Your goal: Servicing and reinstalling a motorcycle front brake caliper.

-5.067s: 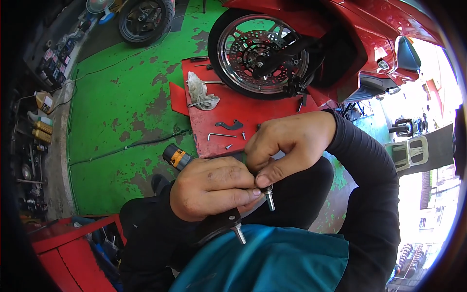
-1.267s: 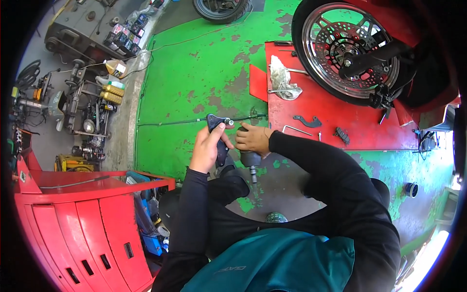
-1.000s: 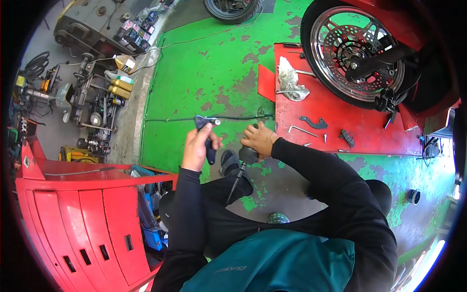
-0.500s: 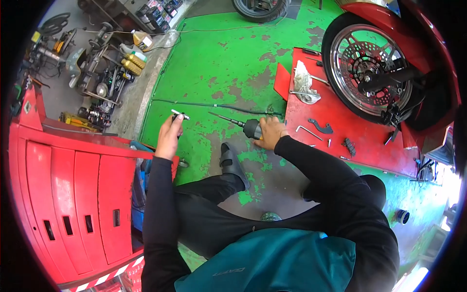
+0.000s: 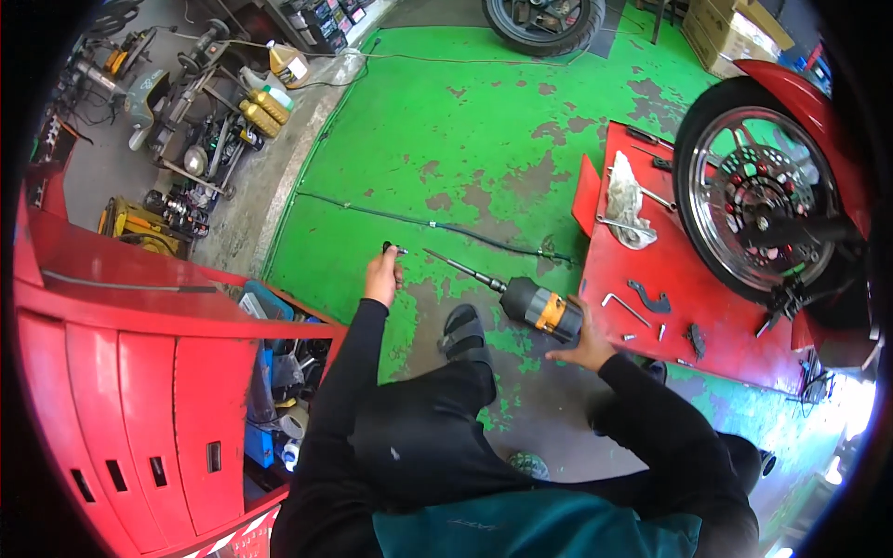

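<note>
My right hand (image 5: 588,342) is wrapped round the back of a cordless impact driver (image 5: 541,310), black with a yellow-orange band. A long thin bit (image 5: 465,270) sticks out of its front and points up and left. Just left of the bit's tip, my left hand (image 5: 383,276) is closed on a small dark piece with a silvery end (image 5: 394,248); its kind is too small to make out. Both hands are in the air over the floor, and the bit and the small piece are apart.
At the right, a red lift table (image 5: 614,302) carries a hex key (image 5: 625,310), a curved dark bracket (image 5: 648,297), a rag (image 5: 625,200) and several small parts. A motorcycle front wheel (image 5: 684,177) stands over it. A red tool cabinet (image 5: 139,372) is at my left; a hose (image 5: 409,221) crosses the green floor.
The driver has swung round to show its side, and my right hand is now at its rear. My left hand has moved nearer the bit's tip. The whole view has shifted.
</note>
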`<state>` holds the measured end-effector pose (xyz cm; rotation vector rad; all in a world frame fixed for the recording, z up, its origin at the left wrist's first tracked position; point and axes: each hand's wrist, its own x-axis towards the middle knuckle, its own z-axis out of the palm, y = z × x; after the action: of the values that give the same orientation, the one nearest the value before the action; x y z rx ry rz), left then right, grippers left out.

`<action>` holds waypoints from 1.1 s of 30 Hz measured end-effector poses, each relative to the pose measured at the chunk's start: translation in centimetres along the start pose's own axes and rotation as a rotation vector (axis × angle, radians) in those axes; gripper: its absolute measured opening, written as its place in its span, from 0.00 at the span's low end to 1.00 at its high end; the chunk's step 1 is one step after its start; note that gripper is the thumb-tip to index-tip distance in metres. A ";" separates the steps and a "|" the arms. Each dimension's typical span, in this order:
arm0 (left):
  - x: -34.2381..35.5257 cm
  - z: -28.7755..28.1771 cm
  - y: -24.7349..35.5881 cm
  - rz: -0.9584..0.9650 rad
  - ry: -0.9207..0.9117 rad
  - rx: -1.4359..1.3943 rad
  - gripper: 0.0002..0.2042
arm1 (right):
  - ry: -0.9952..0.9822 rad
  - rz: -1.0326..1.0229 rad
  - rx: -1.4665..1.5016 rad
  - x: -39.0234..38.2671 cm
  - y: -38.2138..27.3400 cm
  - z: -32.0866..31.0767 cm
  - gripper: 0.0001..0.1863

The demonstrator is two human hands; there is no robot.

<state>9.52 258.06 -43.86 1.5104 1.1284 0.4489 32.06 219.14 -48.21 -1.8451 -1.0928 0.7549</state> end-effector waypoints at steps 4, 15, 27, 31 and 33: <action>1.1 1.9 -3.0 -0.068 -0.041 -0.237 0.20 | 0.003 0.041 0.206 0.9 1.2 1.3 0.65; 2.3 2.1 -3.2 0.066 -0.229 -0.191 0.27 | 0.073 0.089 0.353 1.1 0.1 2.8 0.62; 3.6 3.8 -0.4 0.219 -0.337 0.005 0.27 | 0.091 0.370 0.709 -1.6 4.3 6.3 0.47; 4.1 3.7 -0.8 0.193 -0.189 -0.095 0.26 | 0.097 0.534 1.046 -1.7 4.1 6.5 0.39; 3.9 2.9 -1.2 0.181 -0.194 -0.071 0.26 | 0.139 0.276 0.667 -1.4 1.3 5.9 0.45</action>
<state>13.15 259.60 -46.90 1.5642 0.8212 0.4503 27.22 219.62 -52.00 -1.4466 -0.4152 0.9883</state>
